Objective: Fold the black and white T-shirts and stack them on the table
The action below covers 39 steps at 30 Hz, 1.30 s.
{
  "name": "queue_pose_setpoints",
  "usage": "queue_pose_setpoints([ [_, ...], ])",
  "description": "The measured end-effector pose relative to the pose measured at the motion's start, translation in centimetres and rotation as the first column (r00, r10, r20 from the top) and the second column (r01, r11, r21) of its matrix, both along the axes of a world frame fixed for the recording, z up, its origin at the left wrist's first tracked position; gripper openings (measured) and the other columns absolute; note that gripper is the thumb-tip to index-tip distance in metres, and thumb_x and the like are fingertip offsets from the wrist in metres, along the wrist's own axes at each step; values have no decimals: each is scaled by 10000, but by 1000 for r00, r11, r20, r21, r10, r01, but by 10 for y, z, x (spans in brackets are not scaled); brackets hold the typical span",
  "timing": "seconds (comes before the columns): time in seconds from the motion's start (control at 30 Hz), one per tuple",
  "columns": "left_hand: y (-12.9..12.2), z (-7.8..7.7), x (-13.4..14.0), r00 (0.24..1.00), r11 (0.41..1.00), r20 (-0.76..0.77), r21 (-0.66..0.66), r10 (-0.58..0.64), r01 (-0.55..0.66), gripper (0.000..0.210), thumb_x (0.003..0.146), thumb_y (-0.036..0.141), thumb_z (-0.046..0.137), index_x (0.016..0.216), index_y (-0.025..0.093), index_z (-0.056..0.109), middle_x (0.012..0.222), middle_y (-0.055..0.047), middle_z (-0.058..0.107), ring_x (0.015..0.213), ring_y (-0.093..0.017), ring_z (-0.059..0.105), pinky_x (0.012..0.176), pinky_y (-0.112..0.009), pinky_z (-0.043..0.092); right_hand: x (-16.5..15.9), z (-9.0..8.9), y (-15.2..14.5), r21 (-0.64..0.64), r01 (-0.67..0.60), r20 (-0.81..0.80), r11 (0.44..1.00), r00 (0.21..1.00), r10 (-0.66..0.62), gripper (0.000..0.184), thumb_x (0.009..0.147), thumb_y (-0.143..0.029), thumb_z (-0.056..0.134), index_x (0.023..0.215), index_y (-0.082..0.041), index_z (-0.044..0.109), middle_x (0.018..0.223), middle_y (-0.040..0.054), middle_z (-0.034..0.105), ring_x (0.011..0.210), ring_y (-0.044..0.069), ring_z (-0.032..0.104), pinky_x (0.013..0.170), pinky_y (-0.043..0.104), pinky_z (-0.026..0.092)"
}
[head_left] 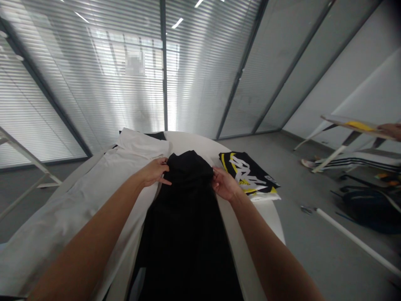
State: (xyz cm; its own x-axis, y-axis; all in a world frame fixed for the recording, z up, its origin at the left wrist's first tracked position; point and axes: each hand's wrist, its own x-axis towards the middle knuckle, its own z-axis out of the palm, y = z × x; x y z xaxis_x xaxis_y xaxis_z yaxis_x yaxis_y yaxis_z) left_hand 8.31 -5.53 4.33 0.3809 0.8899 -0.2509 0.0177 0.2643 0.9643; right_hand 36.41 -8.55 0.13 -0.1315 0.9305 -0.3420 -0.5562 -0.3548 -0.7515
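Observation:
A long black garment (pixel 188 217) lies lengthwise on the white table in front of me, its far end turned over in a fold. My left hand (pixel 156 172) pinches the left edge of that fold, with some fingers spread. At the opposite edge, my right hand (pixel 224 184) grips the cloth between thumb and fingers. Whether it is trousers or another garment I cannot tell. Spread along the left side is a white garment (pixel 94 188), rumpled, with dark cloth showing beneath its far end. A folded black garment with white and yellow print (pixel 249 173) rests right of my right hand.
The table's rounded edge (pixel 278 225) curves on the right. Beyond stands a glass wall with blinds (pixel 200 75). Another person's hand (pixel 390 130) is at a second table (pixel 347 121) on the right. A white pole (pixel 354 238) and a dark bag (pixel 369 209) are lower right.

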Motion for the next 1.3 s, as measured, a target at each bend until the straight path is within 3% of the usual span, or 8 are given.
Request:
queue_pose_setpoints([
  [0.17,1,-3,-1,1000,1000,13,17,6,-7,316,640,116,653,946,180,604,958,-47,605,896,-200,608,723,-456,611,-4,-1,-3,135,73,198,988,975,-99,228,671,-243,796,841,-228,646,753,-33,662,544,75,532,380,162,345],
  [0.33,4,-6,-1,997,997,44,24,69,-70,338,626,108,657,949,188,598,920,-33,599,839,-169,590,739,-462,604,-9,0,-7,260,166,193,951,956,-220,286,661,-315,800,882,-265,625,904,-23,664,735,137,593,506,216,474],
  [0.47,7,-9,-2,992,993,82,71,92,-98,330,635,128,669,944,194,574,944,-34,593,880,-182,596,747,-470,598,-9,2,-9,343,111,112,933,981,-158,251,695,-307,773,878,-270,606,997,-32,647,926,172,594,708,329,560],
  [0.57,8,-11,-4,989,987,113,115,100,-113,305,640,135,673,915,198,556,924,-23,582,890,-183,596,749,-474,595,-8,3,-10,371,55,83,927,992,-92,209,723,-280,733,886,-268,603,1048,-33,642,1007,176,580,803,377,546],
  [0.67,9,-14,-6,983,980,154,156,101,-125,260,640,132,668,862,191,546,903,-5,568,891,-176,595,759,-474,593,-8,2,-10,388,69,88,919,990,-112,209,704,-259,724,870,-266,598,1023,-32,650,1018,180,580,847,404,526],
  [1.1,13,-28,-7,969,939,198,281,148,-200,220,621,238,734,749,173,567,775,31,578,794,-129,601,798,-367,560,-12,-9,-4,495,159,192,854,939,-286,146,596,-194,685,710,-236,604,825,-9,610,904,182,578,849,340,472],
  [1.2,13,-30,-10,984,926,109,338,141,-170,192,593,226,747,710,167,608,747,13,605,721,-119,584,729,-289,522,-11,-12,-3,481,142,206,865,941,-269,145,567,-162,662,668,-226,580,744,-19,589,797,164,573,762,313,458],
  [1.3,14,-33,-14,998,909,38,413,52,-64,86,594,182,705,641,165,635,755,-17,645,712,-131,583,721,-279,484,-10,-13,-4,477,120,192,871,953,-236,142,525,-121,627,582,-211,532,717,-15,590,811,178,592,728,300,443],
])
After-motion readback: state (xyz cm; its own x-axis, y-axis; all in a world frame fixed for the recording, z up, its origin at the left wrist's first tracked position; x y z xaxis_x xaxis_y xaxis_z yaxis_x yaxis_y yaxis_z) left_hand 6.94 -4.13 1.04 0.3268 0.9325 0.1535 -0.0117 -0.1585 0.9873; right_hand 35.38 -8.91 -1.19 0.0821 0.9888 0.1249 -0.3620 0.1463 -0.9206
